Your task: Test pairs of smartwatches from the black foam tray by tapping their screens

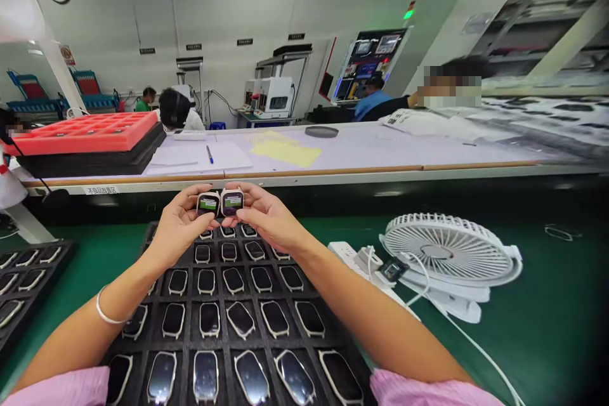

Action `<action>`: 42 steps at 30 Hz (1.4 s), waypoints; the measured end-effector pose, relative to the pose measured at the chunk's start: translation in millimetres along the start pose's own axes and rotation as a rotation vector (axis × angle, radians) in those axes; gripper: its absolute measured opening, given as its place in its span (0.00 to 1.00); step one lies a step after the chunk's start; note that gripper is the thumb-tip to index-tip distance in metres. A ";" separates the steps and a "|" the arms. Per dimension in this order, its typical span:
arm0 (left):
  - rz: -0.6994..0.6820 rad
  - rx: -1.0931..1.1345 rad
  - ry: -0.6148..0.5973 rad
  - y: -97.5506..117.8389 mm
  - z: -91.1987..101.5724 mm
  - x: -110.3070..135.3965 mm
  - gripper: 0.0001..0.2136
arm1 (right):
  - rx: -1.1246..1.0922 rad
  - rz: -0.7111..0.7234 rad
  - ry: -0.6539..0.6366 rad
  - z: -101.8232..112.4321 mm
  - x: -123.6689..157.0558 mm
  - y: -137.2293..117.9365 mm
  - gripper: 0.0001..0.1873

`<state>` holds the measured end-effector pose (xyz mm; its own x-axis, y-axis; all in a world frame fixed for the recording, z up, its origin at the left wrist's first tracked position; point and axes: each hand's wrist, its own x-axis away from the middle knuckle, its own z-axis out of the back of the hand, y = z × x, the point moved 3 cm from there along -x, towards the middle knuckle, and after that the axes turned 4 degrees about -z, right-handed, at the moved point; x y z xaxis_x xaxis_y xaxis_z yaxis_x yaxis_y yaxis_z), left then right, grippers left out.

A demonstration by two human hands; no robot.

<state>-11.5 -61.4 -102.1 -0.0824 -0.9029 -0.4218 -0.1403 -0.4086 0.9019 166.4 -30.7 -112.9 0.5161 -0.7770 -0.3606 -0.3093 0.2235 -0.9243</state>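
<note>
Side by side above the far end of a black foam tray [188, 330], two strapless smartwatches face me with their screens lit. My left hand [181, 223] grips the left watch [208, 205] between thumb and fingers. The right watch [232, 203] is pinched in my right hand [266, 216], its thumb at the screen's lower edge. Both screens show a green and white pattern, too small to read. Beneath my forearms, the tray's compartments hold many more watch cases [206, 375] with dark screens, some lying askew.
A white fan [442, 254] and a power strip [347, 257] with cables lie to the right on the green mat [537, 330]. Another watch tray [28, 279] is at left. Above runs a shelf [361, 152] with red foam trays [85, 133], paper and a pen [210, 154]. Several people sit beyond.
</note>
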 end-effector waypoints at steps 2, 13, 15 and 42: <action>0.025 -0.024 0.007 -5.8 0.9 8.7 0.22 | -0.038 -0.028 -0.009 -2.1 7.3 8.8 0.21; 0.037 -0.040 -0.011 -9.8 1.9 14.7 0.19 | -0.087 -0.015 -0.004 -2.4 10.8 15.9 0.20; 0.031 -0.037 -0.016 -10.9 2.9 14.8 0.19 | -0.082 -0.020 0.009 -2.6 10.6 16.1 0.20; 0.086 0.017 0.000 -20.3 3.2 14.5 0.20 | -0.088 -0.070 0.072 -1.4 10.7 22.5 0.20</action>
<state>-12.9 -65.7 -126.8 -0.0949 -0.9345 -0.3432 -0.1497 -0.3274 0.9329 163.8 -34.7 -137.3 0.4807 -0.8300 -0.2828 -0.3456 0.1171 -0.9311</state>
